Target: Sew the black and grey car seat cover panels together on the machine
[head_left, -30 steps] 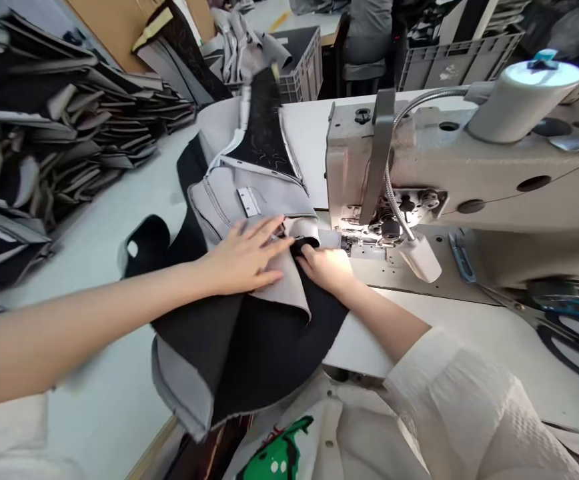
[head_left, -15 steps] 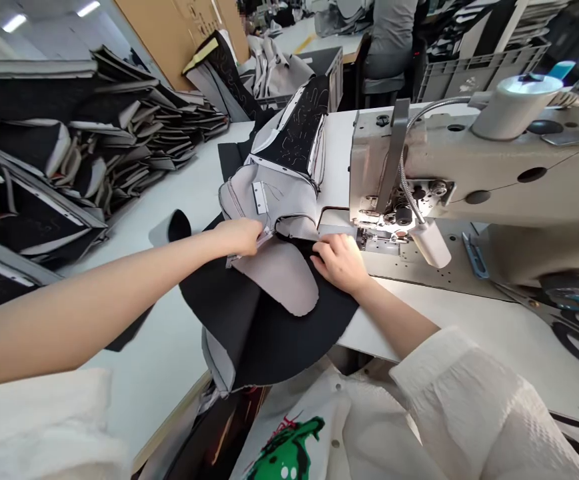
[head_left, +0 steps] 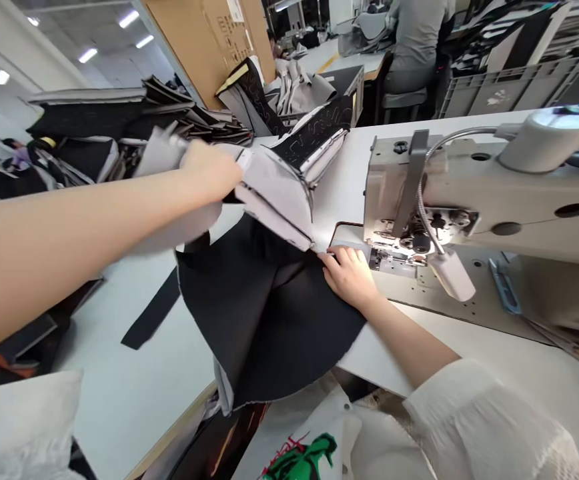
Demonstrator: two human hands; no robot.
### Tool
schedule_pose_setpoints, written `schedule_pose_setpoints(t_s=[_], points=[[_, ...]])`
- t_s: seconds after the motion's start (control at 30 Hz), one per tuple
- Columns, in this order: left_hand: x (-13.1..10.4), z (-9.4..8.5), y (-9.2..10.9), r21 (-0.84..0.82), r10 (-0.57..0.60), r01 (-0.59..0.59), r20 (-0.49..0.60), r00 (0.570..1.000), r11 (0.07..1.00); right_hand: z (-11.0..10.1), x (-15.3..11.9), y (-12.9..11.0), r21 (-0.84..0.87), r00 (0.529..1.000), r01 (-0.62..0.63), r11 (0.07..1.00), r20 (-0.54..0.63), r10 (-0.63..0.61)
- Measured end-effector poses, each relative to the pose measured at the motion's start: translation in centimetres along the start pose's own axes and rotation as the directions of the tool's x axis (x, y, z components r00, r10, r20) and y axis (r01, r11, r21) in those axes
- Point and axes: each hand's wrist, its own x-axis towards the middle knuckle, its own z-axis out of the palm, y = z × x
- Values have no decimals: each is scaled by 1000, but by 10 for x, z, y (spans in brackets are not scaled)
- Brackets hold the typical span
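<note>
A sewn cover of grey and black fabric (head_left: pixel 279 320) lies across the table, its wide black panel draped over the front edge. My left hand (head_left: pixel 212 172), partly blurred, is closed on the grey part (head_left: pixel 282 190) of the cover and holds it up to the left. Between my hands a dark seam line runs taut. My right hand (head_left: pixel 349 275) pinches the seam's lower right end, palm down on the black panel. Just right of that hand stands the sewing machine (head_left: pixel 429 167), its lamp (head_left: pixel 452 275) lit; the cover is outside its needle area.
Stacked black and grey pieces (head_left: pixel 94 120) fill the table's left. A black strip (head_left: pixel 152 313) lies on the white tabletop (head_left: pixel 134 380). Blue thread snips (head_left: pixel 504 287) rest on the machine bed. Behind are a grey crate (head_left: pixel 514 83), a cardboard box (head_left: pixel 209 47) and a seated person (head_left: pixel 414 40).
My left hand has swung up and left, lifting the grey part and drawing the seam straight. My right hand stays near the same corner. The view has shifted slightly left.
</note>
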Motion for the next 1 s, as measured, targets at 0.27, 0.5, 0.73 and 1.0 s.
schedule_pose_setpoints(t_s=[0.27, 0.5, 0.73, 1.0], points=[[-60, 57, 70, -231, 328, -296, 109, 938, 927, -13, -7, -26, 340, 960, 72, 938, -280, 28], [-72, 67, 49, -654, 405, -231, 126, 906, 720, -5, 10, -24, 411, 948, 82, 908, -313, 56], [-67, 58, 3, -654, 287, -264, -74, 955, 709, -5, 41, -5, 873, 961, -257, 415, 275, 17], [-103, 132, 33, -212, 326, -364, -193, 925, 907, 19, 38, -8, 798, 744, -430, -423, 578, 334]])
